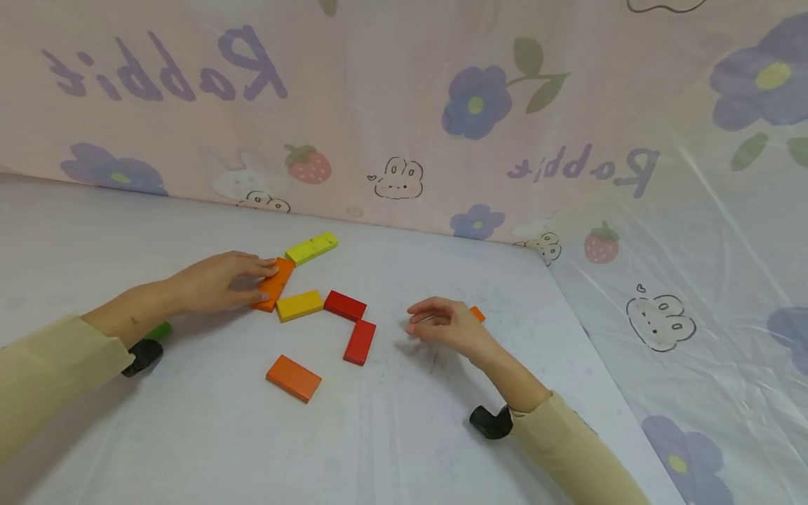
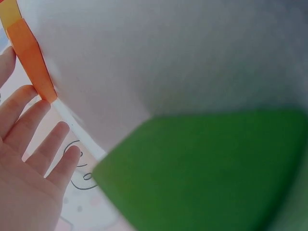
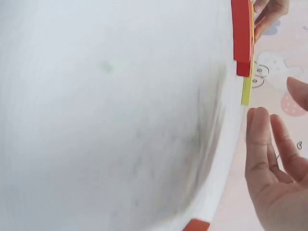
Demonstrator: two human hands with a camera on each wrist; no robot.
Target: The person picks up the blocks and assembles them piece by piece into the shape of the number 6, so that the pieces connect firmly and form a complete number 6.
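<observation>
On the white table, my left hand [image 1: 217, 284] pinches an orange block [image 1: 276, 284] by its ends, thumb at the near end and fingertips at the far end. A lime-yellow block [image 1: 312, 248] meets its far end, and a yellow block [image 1: 300, 306] lies at its near end. From there a red block [image 1: 345, 306] and a second red block [image 1: 360, 342] continue the bent line. My right hand [image 1: 454, 326] hovers right of the red blocks with relaxed fingers and holds nothing. The left wrist view shows fingertips against the orange block [image 2: 32, 60].
A loose orange block [image 1: 293, 379] lies nearer me. Another orange block [image 1: 477, 313] is partly hidden behind the right hand. A green block [image 1: 159, 332] sits under the left forearm. Printed rabbit cloth [image 1: 398, 140] rises behind the table.
</observation>
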